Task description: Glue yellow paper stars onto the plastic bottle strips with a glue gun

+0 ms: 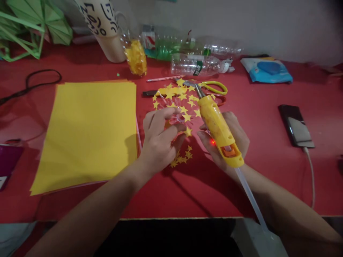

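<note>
A yellow hot glue gun point(215, 123) is gripped in my right hand point(238, 134), its nozzle pointing up and away and a clear glue stick point(252, 200) poking out of its back. A red light glows beside its handle. My left hand point(160, 137) curls its fingers around a clear plastic piece point(179, 118) with strips fanning outward; part of it is hidden behind the fingers. Small yellow stars point(187, 117) sit on and around that piece. More yellow stars point(183, 157) lie in a cluster nearer me, just right of my left wrist.
Left lies a stack of yellow paper point(91, 132). Behind my hands are a yellow cutter point(171, 91), scissors point(215, 85) and a striped pencil point(163, 78). Farther back stand a patterned cup point(104, 28), plastic bottles point(197, 65) and a wipes pack point(268, 70). A phone point(296, 126) charges at right.
</note>
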### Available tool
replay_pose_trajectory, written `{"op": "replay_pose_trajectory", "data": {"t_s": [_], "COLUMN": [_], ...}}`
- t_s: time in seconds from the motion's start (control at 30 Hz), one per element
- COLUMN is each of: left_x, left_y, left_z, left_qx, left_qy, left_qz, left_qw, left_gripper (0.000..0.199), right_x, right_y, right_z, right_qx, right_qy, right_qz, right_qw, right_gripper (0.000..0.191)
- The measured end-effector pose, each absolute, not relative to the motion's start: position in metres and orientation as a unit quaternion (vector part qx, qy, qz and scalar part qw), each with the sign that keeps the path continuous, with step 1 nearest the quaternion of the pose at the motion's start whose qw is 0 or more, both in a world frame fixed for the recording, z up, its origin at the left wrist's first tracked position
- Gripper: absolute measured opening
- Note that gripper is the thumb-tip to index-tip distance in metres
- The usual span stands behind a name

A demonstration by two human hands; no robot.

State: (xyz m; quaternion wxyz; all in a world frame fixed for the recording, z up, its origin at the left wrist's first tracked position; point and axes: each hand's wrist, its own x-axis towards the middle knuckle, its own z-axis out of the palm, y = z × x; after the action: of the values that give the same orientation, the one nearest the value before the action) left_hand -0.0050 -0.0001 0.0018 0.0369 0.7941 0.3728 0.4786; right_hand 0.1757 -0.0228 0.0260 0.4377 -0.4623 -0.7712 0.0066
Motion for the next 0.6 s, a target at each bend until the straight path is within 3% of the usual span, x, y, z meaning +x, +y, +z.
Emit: {"op": "replay_pose_trajectory", "data": {"t_s": [0.4,0.6], "left_x": [-0.011,-0.02], "left_y": [-0.005,-0.006], "left_z": [0.013,0.015], "left_qx": [0.805,0.759], "left_qy": [0.371,0.41], "left_qz": [0.462,0.5], "left_qw": [0.023,0.077], "left_gripper": [0.024,0.027], "right_x": [0.182,0.2], "right_y": [-0.028,-0.02], "right_z": [0.028,0.021], "right_qx": [-0.524,-0.546], "right_qy": [-0.708,-0.638], "right_qz": [0.02,0.144], "right_qw": [0.473,0.524], "right_gripper": [0.008,0.018]}}
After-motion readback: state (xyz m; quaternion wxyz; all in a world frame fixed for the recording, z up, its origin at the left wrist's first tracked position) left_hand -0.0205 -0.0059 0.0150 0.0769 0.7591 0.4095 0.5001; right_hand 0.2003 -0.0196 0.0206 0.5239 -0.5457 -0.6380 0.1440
